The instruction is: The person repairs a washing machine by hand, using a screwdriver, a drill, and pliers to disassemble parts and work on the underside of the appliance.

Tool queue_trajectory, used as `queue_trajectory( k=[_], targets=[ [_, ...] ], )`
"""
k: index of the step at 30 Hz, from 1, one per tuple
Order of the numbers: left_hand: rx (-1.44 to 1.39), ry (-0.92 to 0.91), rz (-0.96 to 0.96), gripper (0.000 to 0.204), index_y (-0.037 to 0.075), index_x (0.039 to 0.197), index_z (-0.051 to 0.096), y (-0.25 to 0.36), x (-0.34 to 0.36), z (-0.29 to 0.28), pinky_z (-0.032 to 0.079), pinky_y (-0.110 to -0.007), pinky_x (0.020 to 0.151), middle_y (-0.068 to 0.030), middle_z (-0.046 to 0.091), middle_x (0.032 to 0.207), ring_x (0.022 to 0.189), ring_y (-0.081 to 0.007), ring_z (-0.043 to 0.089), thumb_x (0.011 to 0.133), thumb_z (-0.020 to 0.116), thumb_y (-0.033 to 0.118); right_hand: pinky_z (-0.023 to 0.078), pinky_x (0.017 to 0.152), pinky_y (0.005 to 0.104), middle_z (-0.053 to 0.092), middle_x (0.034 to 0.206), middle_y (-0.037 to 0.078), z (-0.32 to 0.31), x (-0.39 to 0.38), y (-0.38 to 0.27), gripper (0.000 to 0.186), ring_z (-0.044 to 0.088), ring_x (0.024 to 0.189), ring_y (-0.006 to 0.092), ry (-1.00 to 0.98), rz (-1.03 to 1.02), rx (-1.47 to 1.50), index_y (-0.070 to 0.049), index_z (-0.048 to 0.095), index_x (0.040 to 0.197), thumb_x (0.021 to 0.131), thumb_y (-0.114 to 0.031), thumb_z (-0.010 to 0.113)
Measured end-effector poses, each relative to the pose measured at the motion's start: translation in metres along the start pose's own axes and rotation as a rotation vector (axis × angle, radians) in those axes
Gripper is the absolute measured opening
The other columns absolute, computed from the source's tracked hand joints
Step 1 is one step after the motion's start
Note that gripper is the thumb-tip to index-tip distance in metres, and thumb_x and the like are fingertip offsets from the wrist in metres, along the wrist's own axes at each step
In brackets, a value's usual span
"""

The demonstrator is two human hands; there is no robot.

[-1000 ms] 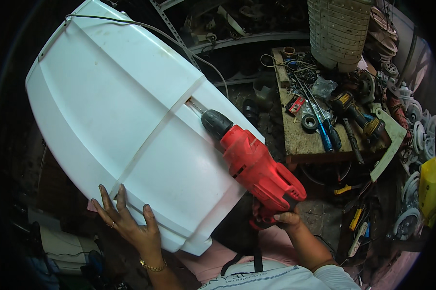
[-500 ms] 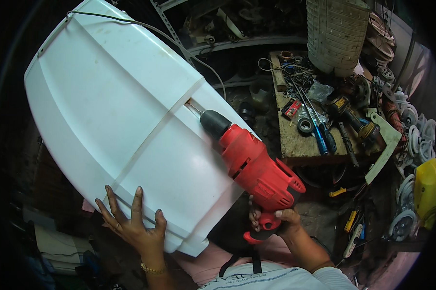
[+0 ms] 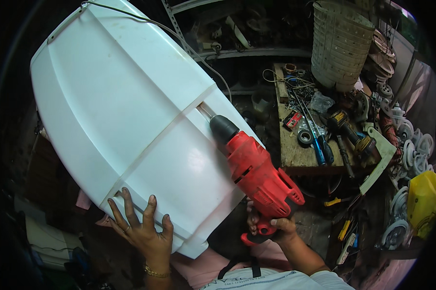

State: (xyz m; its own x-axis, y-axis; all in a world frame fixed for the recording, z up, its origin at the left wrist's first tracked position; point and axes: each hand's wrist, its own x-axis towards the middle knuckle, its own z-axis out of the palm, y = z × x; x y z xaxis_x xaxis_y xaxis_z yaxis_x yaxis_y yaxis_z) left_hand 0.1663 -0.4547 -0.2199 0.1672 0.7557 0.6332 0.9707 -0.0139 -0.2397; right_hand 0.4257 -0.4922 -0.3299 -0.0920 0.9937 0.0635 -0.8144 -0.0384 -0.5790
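A large white plastic panel (image 3: 121, 111) with a raised groove across its middle fills the left and centre of the view, tilted. My left hand (image 3: 143, 227) lies flat on its lower edge, fingers spread. My right hand (image 3: 273, 229) grips the handle of a red power drill (image 3: 256, 174). The drill's black chuck and bit point up-left into a short slot (image 3: 204, 110) at the groove's right end.
A wooden workbench (image 3: 295, 150) to the right holds screwdrivers, a tape roll, wire and another power tool. A tall perforated cream basket (image 3: 341, 43) stands behind it. White wheels and a yellow container (image 3: 423, 200) pile at the far right. A grey cable runs along the panel's top.
The panel and drill have shifted slightly up and right in view. My left hand has slid a little along the panel's lower edge. The drill bit stays in the slot.
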Motion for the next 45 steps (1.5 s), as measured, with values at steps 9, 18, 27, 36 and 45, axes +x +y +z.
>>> queue_trajectory(
  k=[9,18,27,36,45],
  targets=[
    [-0.013,-0.039,-0.005,0.039,0.018,0.113,0.063,0.002,-0.005,-0.007,0.014,-0.064,0.107,-0.0113,0.04,0.146,0.14,-0.0406,0.02,0.084,0.055,0.043,0.052,0.063,0.0396,0.057,0.085,0.019,0.002,0.0,0.003,0.069,0.059,0.069,0.0303,0.056,-0.043,-0.002,0.014,0.043,0.119,0.063,-0.022,0.062],
    [-0.376,0.075,0.2,0.04,0.009,0.093,0.065,-0.049,0.064,-0.033,0.022,-0.05,0.102,-0.01,0.053,0.107,0.11,-0.0309,0.041,0.072,0.063,0.043,0.053,0.064,0.0396,0.057,0.086,0.019,-0.006,0.006,0.006,0.069,0.059,0.076,0.032,-0.139,-0.061,0.178,0.008,0.041,0.126,0.066,-0.017,0.064],
    [0.353,0.545,0.195,0.043,0.013,0.122,0.055,-0.132,0.412,-0.014,0.033,-0.046,0.101,-0.0037,0.052,0.131,0.126,-0.0238,0.043,0.085,0.063,0.033,0.052,0.063,0.0382,0.058,0.086,0.018,-0.006,0.002,0.003,0.067,0.059,0.073,0.0307,-0.089,-0.051,0.136,0.008,0.043,0.124,0.067,-0.017,0.067],
    [0.013,0.085,-0.428,0.085,0.01,0.139,0.045,-0.18,0.563,-0.007,0.0,-0.066,0.11,-0.013,0.041,0.145,0.142,-0.0359,0.022,0.087,0.024,0.074,0.052,0.071,0.039,0.062,0.095,0.021,-0.007,-0.005,-0.007,0.062,0.062,0.079,0.0287,-0.043,-0.039,0.048,0.007,0.043,0.125,0.071,-0.012,0.067],
    [0.082,0.112,-0.424,0.071,0.019,0.132,0.054,-0.213,0.586,0.005,0.016,-0.06,0.11,-0.0119,0.052,0.137,0.131,-0.0382,0.042,0.089,0.026,0.067,0.051,0.075,0.038,0.062,0.097,0.019,-0.017,-0.005,-0.007,0.056,0.062,0.085,0.0268,-0.097,-0.045,-0.032,0.007,0.043,0.125,0.077,-0.009,0.065]
  ],
)
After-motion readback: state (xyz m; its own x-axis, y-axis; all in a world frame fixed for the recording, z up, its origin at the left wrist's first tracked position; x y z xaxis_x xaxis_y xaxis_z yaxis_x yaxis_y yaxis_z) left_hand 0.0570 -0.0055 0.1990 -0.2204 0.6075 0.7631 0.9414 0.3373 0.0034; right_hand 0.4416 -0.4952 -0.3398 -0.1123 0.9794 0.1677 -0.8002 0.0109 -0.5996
